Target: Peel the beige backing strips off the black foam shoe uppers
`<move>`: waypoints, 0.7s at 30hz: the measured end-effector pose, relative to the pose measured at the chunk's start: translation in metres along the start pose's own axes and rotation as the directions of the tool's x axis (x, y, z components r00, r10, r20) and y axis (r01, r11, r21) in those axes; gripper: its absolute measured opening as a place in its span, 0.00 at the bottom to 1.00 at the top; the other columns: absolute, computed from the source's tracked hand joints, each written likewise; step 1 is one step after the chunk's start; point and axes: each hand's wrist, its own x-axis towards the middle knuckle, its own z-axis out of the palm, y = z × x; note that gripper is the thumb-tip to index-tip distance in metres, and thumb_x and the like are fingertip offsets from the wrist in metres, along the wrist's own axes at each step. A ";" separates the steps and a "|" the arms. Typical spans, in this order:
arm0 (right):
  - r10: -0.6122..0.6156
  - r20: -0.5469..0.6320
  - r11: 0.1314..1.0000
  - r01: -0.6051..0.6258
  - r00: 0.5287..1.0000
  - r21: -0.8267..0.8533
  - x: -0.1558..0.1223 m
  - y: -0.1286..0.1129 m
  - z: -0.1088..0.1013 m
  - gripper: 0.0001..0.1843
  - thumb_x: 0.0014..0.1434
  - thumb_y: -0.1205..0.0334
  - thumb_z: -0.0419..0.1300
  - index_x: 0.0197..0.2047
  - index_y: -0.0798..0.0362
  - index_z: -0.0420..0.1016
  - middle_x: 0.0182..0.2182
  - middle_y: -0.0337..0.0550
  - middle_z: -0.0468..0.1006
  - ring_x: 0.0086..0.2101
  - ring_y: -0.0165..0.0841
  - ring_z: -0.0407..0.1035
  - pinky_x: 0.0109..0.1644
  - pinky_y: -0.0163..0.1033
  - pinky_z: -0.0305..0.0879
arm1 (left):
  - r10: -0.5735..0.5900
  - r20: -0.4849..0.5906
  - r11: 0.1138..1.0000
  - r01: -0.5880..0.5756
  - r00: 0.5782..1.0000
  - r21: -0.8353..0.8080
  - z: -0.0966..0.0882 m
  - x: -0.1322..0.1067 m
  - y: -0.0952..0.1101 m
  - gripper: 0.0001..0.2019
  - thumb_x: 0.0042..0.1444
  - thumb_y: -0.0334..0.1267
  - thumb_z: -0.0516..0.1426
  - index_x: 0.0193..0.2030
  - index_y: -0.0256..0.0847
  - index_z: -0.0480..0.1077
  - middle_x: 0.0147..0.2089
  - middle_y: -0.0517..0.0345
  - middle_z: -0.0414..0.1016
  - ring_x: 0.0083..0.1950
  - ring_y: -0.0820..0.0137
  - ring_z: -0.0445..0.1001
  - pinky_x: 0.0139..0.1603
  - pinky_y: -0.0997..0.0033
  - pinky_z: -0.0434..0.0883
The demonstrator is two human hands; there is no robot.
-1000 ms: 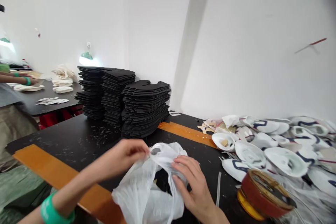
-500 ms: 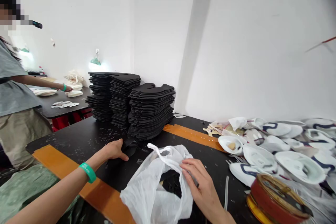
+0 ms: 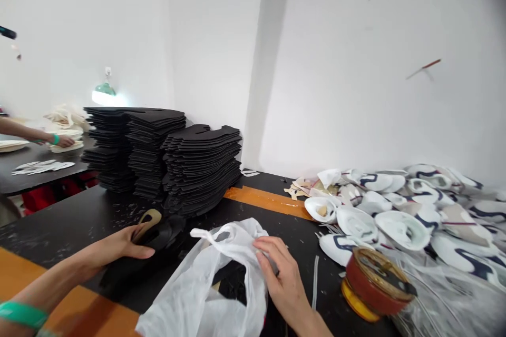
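Observation:
My left hand (image 3: 120, 247) is closed on a thin, curved black piece (image 3: 168, 231) above the table. One curled end (image 3: 150, 218) shows a tan face. In front of me sits a white plastic bag (image 3: 197, 295) with its mouth open and its handles loose. Dark pieces (image 3: 232, 280) lie inside it. My right hand (image 3: 282, 276) grips the bag's right rim, fingers on top and the thumb partly hidden. Behind my hands stand tall stacks of black cut sheets (image 3: 201, 168).
White shoe uppers (image 3: 403, 229) heap up along the right side. Nearer stands a round reddish-brown container (image 3: 377, 279) with a yellow base. Orange tape (image 3: 269, 203) crosses the black table. Another person's hand (image 3: 65, 141) touches pale pieces on the far left table.
My left hand has lifted the black piece from the tabletop and drawn it toward me. The view has turned right. My right hand stays at the bag's rim.

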 end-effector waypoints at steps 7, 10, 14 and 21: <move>0.061 0.133 0.997 -0.068 0.989 0.048 -0.003 -0.005 0.023 0.10 0.63 0.66 0.56 0.46 0.49 0.73 0.45 0.43 0.73 0.47 0.35 0.68 0.53 0.40 0.65 | 0.233 0.332 0.972 -0.211 0.914 -0.101 0.109 0.039 0.123 0.33 0.29 0.33 0.70 0.49 0.39 0.73 0.38 0.55 0.80 0.40 0.58 0.80 0.39 0.65 0.76; 0.036 0.144 0.999 -0.040 0.989 0.022 -0.006 -0.001 0.026 0.09 0.60 0.68 0.58 0.44 0.49 0.73 0.44 0.43 0.73 0.45 0.35 0.68 0.52 0.40 0.66 | 0.170 0.546 0.976 -0.216 0.821 0.021 0.202 0.088 0.142 0.33 0.30 0.33 0.71 0.48 0.38 0.72 0.44 0.50 0.80 0.43 0.59 0.79 0.44 0.65 0.76; -0.036 0.133 0.999 0.038 0.990 -0.012 -0.012 0.020 0.034 0.11 0.58 0.65 0.60 0.46 0.49 0.73 0.43 0.43 0.74 0.43 0.37 0.68 0.49 0.41 0.67 | 0.047 0.529 0.968 -0.169 0.847 0.185 0.313 0.139 0.117 0.33 0.31 0.35 0.70 0.49 0.35 0.70 0.45 0.42 0.79 0.41 0.53 0.79 0.38 0.59 0.77; -0.043 0.127 0.994 0.055 0.991 -0.091 -0.018 0.042 0.052 0.21 0.58 0.53 0.60 0.55 0.44 0.70 0.56 0.46 0.69 0.53 0.45 0.64 0.55 0.47 0.65 | 0.032 0.365 0.815 -0.235 0.931 0.530 0.384 0.165 0.075 0.51 0.28 0.35 0.71 0.61 0.25 0.57 0.64 0.20 0.59 0.66 0.35 0.56 0.63 0.44 0.61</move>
